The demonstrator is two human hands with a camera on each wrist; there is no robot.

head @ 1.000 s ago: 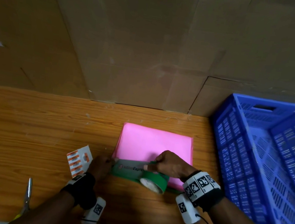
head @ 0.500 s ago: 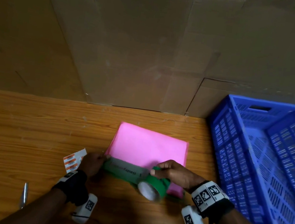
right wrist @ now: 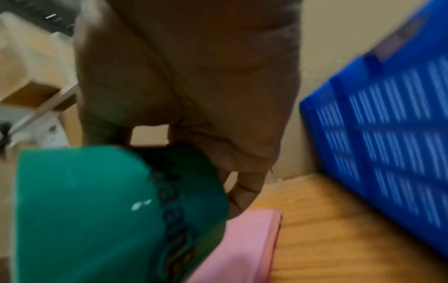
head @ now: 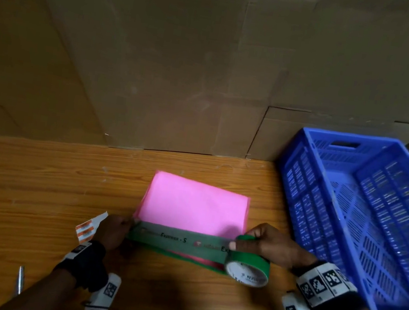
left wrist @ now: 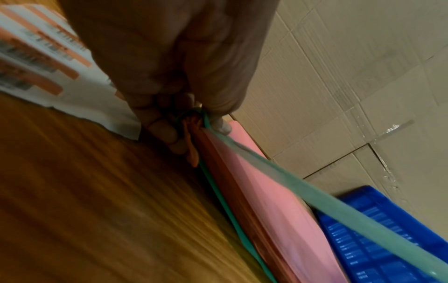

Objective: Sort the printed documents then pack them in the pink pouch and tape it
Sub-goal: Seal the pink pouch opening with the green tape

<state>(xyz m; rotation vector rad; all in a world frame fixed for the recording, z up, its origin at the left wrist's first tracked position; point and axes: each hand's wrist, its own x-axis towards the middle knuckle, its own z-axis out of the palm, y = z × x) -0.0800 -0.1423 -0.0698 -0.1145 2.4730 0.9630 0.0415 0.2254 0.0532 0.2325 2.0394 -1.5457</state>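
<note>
The left hand [head: 113, 231] is still pinching the loose end of the green tape strip [head: 181, 239] at the near left corner of the pink pouch [head: 195, 204], which is lying flat on the wooden surface [head: 23, 182]. The strip is now stretching much farther across the pouch's near edge than a second ago. The right hand [head: 268, 245] is gripping the tape roll [head: 248, 266], now pulled over to the pouch's right corner, near the blue crate [head: 363, 211]

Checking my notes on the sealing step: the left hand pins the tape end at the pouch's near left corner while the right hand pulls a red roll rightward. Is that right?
Not quite: the roll is green, not red, as the head view shows. The left hand does pin the tape end at the pink pouch, and the right hand holds the roll.
</note>
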